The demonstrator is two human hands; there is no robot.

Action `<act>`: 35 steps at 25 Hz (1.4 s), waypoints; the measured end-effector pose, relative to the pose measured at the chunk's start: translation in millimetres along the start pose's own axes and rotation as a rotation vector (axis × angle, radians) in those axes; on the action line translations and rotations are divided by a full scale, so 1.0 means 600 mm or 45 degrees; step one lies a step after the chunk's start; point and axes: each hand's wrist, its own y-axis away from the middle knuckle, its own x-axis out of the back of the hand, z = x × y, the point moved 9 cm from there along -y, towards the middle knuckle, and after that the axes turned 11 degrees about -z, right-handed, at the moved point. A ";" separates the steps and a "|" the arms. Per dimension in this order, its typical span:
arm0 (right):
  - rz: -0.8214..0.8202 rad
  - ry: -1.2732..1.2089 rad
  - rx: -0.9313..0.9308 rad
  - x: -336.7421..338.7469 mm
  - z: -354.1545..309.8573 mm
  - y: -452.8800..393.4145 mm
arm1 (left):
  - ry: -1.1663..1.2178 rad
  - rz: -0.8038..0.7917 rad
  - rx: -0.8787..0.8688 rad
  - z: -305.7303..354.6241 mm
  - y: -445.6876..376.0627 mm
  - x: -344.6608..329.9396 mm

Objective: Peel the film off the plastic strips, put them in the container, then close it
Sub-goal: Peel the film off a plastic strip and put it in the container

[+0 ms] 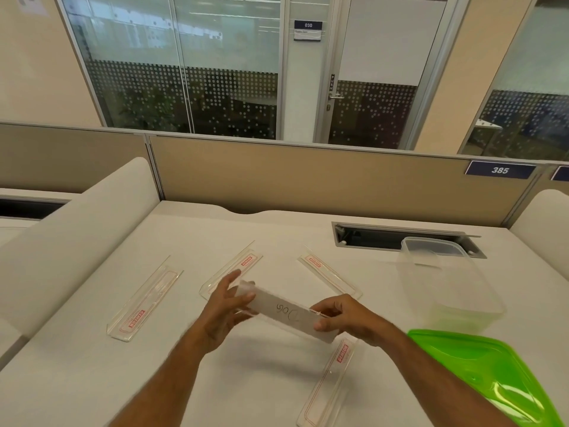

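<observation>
I hold one plastic strip [286, 312] above the white desk, its white film side up with handwriting on it. My left hand [228, 306] grips its left end, fingers curled around it. My right hand [338, 315] pinches the right end. Several more clear strips with red print lie flat on the desk: one at the left [144, 300], one behind my left hand [243, 266], one at centre right [329, 275], one near the front [329, 386]. The clear container [443, 278] stands open at the right. Its green lid [492, 377] lies in front of it.
A beige partition [308, 177] closes the back of the desk. A cable slot [400, 238] is cut into the desk behind the container. Padded white dividers stand at the left [77, 241] and the far right [545, 217].
</observation>
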 end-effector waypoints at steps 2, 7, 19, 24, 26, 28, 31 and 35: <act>-0.010 -0.015 -0.030 -0.010 0.000 -0.006 | 0.039 0.033 -0.075 0.020 -0.008 -0.022; 0.006 -0.139 -0.021 -0.044 -0.016 -0.020 | -0.139 0.049 -0.105 0.021 -0.021 -0.101; -0.004 -0.222 0.182 -0.043 -0.044 -0.006 | -0.974 0.074 -0.148 0.025 -0.025 -0.141; 0.342 -0.802 0.494 0.054 -0.046 0.020 | -1.115 -0.013 -0.124 0.032 -0.025 -0.131; 0.432 -0.921 0.540 0.084 -0.041 0.029 | -1.146 -0.078 -0.101 0.027 -0.025 -0.130; 0.464 -0.908 0.537 0.098 -0.037 0.034 | -1.153 -0.119 -0.102 0.025 -0.020 -0.131; 0.485 -0.885 0.515 0.104 -0.028 0.041 | -1.085 -0.139 -0.157 0.032 -0.008 -0.130; 0.487 -0.938 0.540 0.106 -0.015 0.048 | -0.743 -0.137 -0.246 0.042 0.008 -0.111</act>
